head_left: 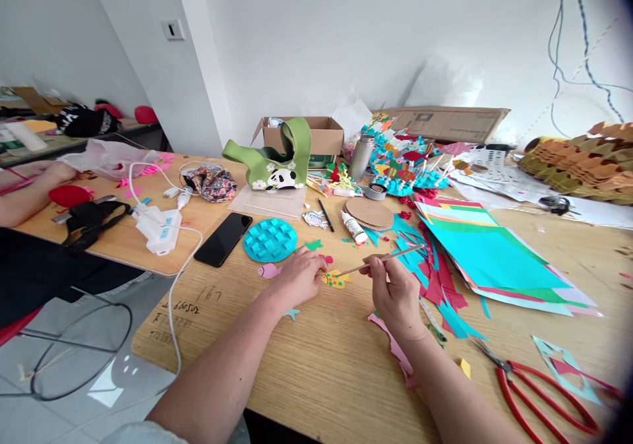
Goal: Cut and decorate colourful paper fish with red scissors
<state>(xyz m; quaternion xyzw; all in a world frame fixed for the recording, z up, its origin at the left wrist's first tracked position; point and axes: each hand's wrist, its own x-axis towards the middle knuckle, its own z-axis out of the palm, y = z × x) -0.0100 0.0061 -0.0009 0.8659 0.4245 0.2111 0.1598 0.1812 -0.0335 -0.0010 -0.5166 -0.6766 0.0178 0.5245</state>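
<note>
My right hand (395, 289) is closed in a pinch around a thin wooden stick (399, 253), whose tip meets a yellow paper fish (335, 280) with green and orange dots. Fingers curled, my left hand (301, 276) grips the fish by its head end against the table. Close by the left hand lie a pink paper fish (268, 270), a green paper piece (313, 245) and a small blue paper starfish (292, 314). Behind it sits a round blue woven-paper disc (270, 240). A white glue bottle (353, 227) lies on its side beyond my hands.
Red-handled scissors (539, 391) lie at the front right. Coloured paper sheets (499, 259) and red and blue scraps (440, 279) spread rightward. At left are a black phone (223, 239), a power strip (161, 229) with a cable, and another person's arm (34, 193).
</note>
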